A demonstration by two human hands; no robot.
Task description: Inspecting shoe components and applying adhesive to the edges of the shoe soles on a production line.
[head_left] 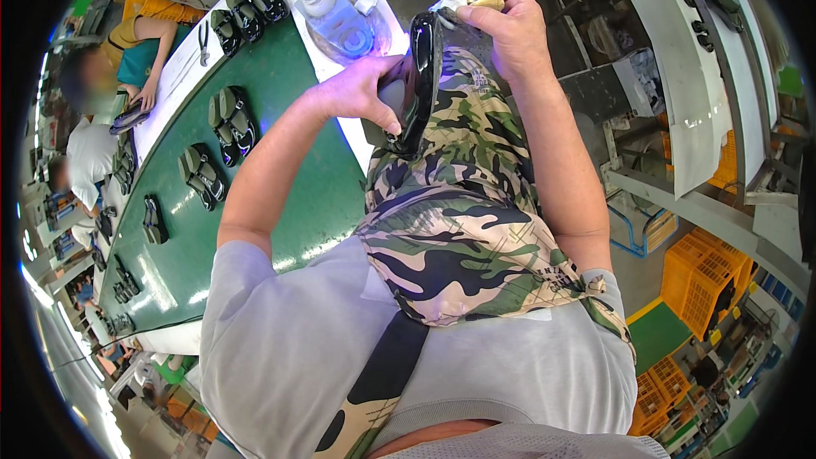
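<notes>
A glossy black shoe is held up on edge in front of me. My left hand is closed around it, thumb pressed on the near end and fingers hidden behind it. At the shoe's far end, my right hand pinches a small crumpled white cloth, close to the shoe; whether they touch I cannot tell. Pale yellowish coverings show at its fingertips. Left of the shoe, a clear squeeze bottle with a white nozzle stands in a round dish on the white table edge.
A green conveyor belt on my left carries several pairs of black shoes. More shoes and pliers lie along its far white ledge, where other people work, one hand on a shoe. Metal racking and yellow crates stand right.
</notes>
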